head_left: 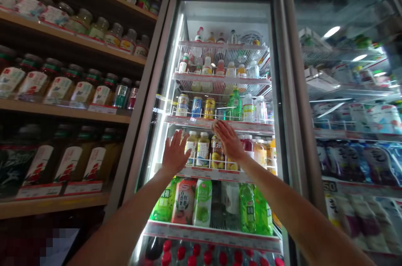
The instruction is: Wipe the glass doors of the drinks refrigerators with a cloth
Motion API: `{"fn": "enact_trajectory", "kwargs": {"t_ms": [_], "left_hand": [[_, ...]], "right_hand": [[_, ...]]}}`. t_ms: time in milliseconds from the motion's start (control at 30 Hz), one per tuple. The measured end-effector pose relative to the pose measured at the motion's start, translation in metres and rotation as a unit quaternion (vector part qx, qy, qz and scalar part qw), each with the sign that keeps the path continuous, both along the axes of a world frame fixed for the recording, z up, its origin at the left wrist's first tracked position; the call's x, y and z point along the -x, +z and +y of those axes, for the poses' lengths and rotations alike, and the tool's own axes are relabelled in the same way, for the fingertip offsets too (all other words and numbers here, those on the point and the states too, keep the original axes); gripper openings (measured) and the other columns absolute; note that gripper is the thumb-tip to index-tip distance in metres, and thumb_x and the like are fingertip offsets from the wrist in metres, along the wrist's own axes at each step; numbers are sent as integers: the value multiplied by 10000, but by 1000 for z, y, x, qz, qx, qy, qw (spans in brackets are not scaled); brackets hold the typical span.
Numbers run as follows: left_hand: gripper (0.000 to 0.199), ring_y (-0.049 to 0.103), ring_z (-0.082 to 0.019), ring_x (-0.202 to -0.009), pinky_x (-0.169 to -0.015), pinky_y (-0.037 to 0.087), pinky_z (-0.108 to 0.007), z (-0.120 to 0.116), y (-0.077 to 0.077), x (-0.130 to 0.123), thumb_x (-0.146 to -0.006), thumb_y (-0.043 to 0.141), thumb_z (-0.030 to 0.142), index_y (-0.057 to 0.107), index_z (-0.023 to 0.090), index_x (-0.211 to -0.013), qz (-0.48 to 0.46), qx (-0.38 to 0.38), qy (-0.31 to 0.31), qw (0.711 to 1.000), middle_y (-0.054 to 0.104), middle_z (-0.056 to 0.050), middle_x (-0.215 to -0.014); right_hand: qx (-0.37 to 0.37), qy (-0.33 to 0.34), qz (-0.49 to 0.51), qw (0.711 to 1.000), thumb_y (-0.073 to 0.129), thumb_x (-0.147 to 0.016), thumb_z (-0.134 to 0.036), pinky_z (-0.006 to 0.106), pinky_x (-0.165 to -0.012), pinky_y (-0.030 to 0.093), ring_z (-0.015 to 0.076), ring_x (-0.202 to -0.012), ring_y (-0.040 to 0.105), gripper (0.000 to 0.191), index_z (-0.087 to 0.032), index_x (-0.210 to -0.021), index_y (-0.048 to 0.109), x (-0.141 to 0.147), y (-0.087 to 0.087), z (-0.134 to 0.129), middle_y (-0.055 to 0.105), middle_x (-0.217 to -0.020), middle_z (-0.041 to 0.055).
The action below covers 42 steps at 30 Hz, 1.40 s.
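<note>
A tall glass-door drinks fridge (280,103) stands in front of me, its door closed and its inside lit. My left hand (176,153) is raised in front of the glass with its fingers spread, holding nothing. To the right and a little higher, my right hand (228,139) has its fingers together over a small pale cloth (215,124), mostly hidden beneath them. The cloth appears to lie against the glass. Behind the door, near my hands, are juice bottles (203,149) and a row of cans (197,107).
Wooden shelves (63,109) with jars and bottles line the left side. A second glass door (351,90) with packaged drinks adjoins on the right. Lower fridge shelves hold green bottles (248,207), a red carton-like bottle (184,201) and several red-capped bottles (207,256).
</note>
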<state>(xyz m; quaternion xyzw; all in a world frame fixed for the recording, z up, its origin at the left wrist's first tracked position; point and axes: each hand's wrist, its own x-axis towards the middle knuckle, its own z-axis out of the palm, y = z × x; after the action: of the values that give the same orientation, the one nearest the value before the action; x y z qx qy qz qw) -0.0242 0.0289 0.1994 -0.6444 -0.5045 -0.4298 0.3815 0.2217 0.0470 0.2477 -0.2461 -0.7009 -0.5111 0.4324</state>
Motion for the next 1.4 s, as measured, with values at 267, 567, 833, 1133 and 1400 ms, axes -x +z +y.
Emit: {"fn": "enact_trajectory", "kwargs": {"t_ms": [267, 567, 833, 1133, 1400], "left_hand": [[575, 223, -277, -1380, -1067, 267, -534, 5, -4, 30, -874, 377, 391, 335, 135, -1387, -40, 38, 24, 998, 211, -153, -1492], [552, 286, -285, -1356, -1059, 293, -531, -11, -12, 61, -881, 379, 366, 367, 86, -1357, -69, 57, 63, 994, 280, -178, -1467], [555, 250, -259, -1373, -1087, 257, -516, -17, -21, 84, -888, 372, 356, 332, 94, -1376, -27, 126, 56, 990, 241, -149, -1486], [553, 282, -263, -1360, -1083, 281, -494, -12, -31, 114, -865, 393, 331, 347, 78, -1355, -56, 88, 74, 992, 278, -151, -1479], [547, 283, -267, -1358, -1077, 291, -474, -17, -26, 121, -856, 420, 313, 349, 92, -1350, -79, 50, 95, 991, 314, -161, -1462]], "right_hand": [[-86, 8, 206, 975, 349, -850, -106, 584, -1073, 301, 302, -1375, 222, 670, -244, -1464, 122, -17, 43, 12, 251, -1498, 90], [-15, 8, -66, 998, 415, -863, -120, 460, -1109, 329, 232, -1364, 280, 583, -239, -1420, 287, 77, 22, 10, 383, -1446, 44], [22, 14, 131, 991, 379, -864, -119, 510, -1119, 255, 290, -1375, 229, 507, -120, -1370, 397, 108, 69, 21, 337, -1464, 125], [42, 52, -49, 997, 372, -899, -169, 470, -1114, 273, 225, -1370, 249, 455, -212, -1349, 420, 172, 51, 22, 367, -1457, 60], [80, 70, -141, 984, 393, -876, -112, 465, -1114, 269, 216, -1366, 245, 462, -198, -1326, 446, 206, 30, 14, 392, -1439, 65]]}}
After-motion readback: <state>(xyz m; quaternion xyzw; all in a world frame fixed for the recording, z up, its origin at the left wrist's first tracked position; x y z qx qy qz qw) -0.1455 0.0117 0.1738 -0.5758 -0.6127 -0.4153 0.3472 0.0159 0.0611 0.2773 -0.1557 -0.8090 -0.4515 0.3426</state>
